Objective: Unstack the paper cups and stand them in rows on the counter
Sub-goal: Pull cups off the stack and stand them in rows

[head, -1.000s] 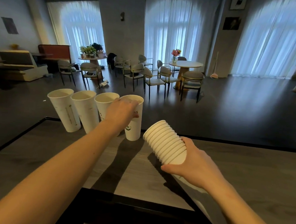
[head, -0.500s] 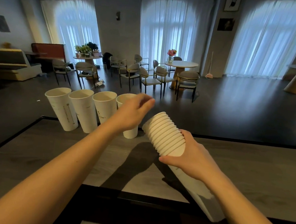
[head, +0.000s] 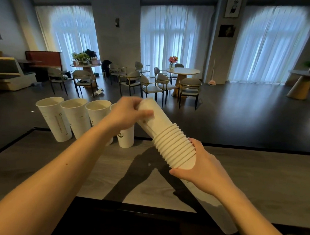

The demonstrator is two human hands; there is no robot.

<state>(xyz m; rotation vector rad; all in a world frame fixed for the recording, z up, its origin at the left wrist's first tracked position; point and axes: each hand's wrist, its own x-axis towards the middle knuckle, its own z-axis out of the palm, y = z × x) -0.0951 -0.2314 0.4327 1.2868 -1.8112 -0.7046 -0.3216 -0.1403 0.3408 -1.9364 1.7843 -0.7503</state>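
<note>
Both hands (head: 127, 114) gripping stack (head: 174, 147), four cups (head: 75, 118) standing

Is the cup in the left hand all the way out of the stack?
No. The cup is partly out of the stack.

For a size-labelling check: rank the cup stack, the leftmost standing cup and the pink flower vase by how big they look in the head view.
1. cup stack, longest, though nearest the camera.
2. leftmost standing cup.
3. pink flower vase, tiny because it is far off; its true size is unsure.
</note>
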